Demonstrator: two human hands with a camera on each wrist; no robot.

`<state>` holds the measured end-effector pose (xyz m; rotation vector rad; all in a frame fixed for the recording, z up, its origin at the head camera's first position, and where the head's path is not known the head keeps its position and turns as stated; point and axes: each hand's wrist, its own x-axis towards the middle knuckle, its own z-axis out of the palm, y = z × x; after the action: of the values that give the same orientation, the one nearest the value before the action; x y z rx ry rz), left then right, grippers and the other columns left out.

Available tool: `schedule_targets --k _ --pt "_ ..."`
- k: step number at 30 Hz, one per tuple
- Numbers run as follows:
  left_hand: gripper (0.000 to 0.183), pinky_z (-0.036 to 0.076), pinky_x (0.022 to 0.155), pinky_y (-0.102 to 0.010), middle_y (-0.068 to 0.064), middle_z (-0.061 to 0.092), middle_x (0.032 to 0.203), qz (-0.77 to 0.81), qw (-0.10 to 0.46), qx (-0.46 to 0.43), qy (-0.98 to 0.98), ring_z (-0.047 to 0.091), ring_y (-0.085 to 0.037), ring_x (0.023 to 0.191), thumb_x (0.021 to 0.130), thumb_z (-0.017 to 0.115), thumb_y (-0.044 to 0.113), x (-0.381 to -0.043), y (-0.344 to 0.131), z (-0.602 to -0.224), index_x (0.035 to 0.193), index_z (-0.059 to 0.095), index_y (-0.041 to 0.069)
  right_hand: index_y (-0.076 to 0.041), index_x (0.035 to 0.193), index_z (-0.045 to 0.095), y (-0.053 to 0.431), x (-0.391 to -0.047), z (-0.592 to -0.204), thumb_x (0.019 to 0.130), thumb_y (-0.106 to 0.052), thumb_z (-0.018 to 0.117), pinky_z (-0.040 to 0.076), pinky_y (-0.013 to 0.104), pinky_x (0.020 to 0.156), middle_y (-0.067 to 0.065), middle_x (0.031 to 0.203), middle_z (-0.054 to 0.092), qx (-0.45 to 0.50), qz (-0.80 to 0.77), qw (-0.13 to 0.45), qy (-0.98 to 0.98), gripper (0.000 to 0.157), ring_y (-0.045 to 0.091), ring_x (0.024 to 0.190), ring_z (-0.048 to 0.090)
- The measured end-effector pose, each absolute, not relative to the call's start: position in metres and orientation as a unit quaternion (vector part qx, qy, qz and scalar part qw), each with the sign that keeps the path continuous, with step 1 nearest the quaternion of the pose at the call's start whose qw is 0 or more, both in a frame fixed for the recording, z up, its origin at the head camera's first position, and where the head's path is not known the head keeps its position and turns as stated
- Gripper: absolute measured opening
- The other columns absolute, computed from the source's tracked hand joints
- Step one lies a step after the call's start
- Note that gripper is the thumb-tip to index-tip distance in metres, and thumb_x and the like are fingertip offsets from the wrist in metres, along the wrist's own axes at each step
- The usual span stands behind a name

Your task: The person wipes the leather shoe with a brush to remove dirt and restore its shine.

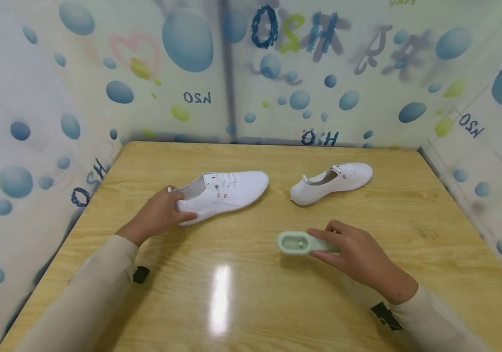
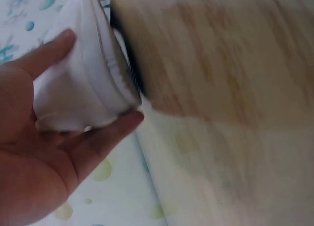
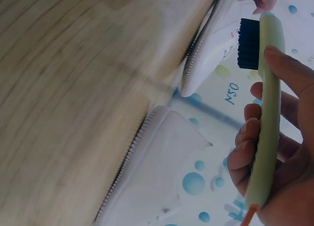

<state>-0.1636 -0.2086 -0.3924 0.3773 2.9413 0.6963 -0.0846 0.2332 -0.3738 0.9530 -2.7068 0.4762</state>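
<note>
On the left of the table lies a white lace-up shoe (image 1: 242, 190) with small letters on its side, toe pointing right. My left hand (image 1: 158, 215) grips its heel, thumb on one side and fingers on the other; the left wrist view shows the heel (image 2: 73, 88) between them. My right hand (image 1: 358, 252) holds a pale green brush (image 1: 282, 243) above the table, in front of the shoes. In the right wrist view, dark bristles (image 3: 249, 44) face the tabletop, and fingers wrap the handle (image 3: 267, 137). An orange loop (image 3: 250, 215) hangs from the handle's end.
A second white shoe (image 1: 349, 178) stands at the back right of the wooden table (image 1: 251, 298), toe pointing right. Walls with blue bubble prints (image 1: 186, 41) rise behind the table and along both sides.
</note>
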Motion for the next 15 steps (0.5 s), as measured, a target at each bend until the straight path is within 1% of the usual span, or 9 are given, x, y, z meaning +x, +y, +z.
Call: schedule_targets --k 3,5,10,13,15 --pt "0.041 0.040 0.061 -0.030 -0.010 0.059 0.091 0.270 0.096 0.153 0.946 0.047 -0.019 0.073 0.082 0.081 0.044 -0.157 -0.208 -0.389 0.089 0.062 0.008 -0.022 0.123 0.072 0.231 -0.080 -0.370 0.078 -0.029 0.085 0.040 0.016 0.055 -0.005 0.089 0.060 0.335 0.172 0.120 -0.919 0.047 -0.002 0.065 0.044" --pt "0.040 0.042 0.062 -0.029 -0.006 0.057 0.091 0.301 0.130 0.173 0.929 0.048 -0.017 0.074 0.081 0.081 0.044 -0.153 -0.205 -0.387 0.091 0.061 0.011 -0.022 0.124 0.072 0.228 -0.078 -0.367 0.077 -0.029 0.086 0.041 0.016 0.055 -0.005 0.090 0.060 0.346 0.178 0.127 -0.912 0.049 -0.002 0.066 0.045" --pt "0.040 0.044 0.065 -0.025 -0.003 0.055 0.089 0.347 0.179 0.228 0.892 0.050 -0.016 0.080 0.079 0.084 0.039 -0.145 -0.191 -0.386 0.088 0.056 0.012 -0.021 0.120 0.074 0.221 -0.074 -0.363 0.074 -0.029 0.088 0.042 0.016 0.056 -0.006 0.089 0.061 0.368 0.179 0.150 -0.900 0.049 -0.001 0.067 0.046" --pt "0.045 0.044 0.066 -0.024 -0.001 0.053 0.087 0.353 0.202 0.244 0.881 0.051 -0.015 0.081 0.076 0.086 0.041 -0.141 -0.180 -0.388 0.086 0.051 0.014 -0.021 0.119 0.074 0.215 -0.072 -0.360 0.075 -0.030 0.087 0.040 0.015 0.056 -0.006 0.089 0.060 0.371 0.176 0.140 -0.901 0.047 0.000 0.066 0.045" --pt "0.049 0.046 0.069 -0.025 0.000 0.054 0.089 0.359 0.217 0.252 0.872 0.053 -0.015 0.084 0.074 0.087 0.043 -0.139 -0.172 -0.389 0.089 0.051 0.014 -0.020 0.118 0.075 0.210 -0.070 -0.358 0.076 -0.031 0.086 0.039 0.015 0.056 -0.005 0.089 0.060 0.371 0.171 0.131 -0.903 0.046 0.000 0.066 0.044"
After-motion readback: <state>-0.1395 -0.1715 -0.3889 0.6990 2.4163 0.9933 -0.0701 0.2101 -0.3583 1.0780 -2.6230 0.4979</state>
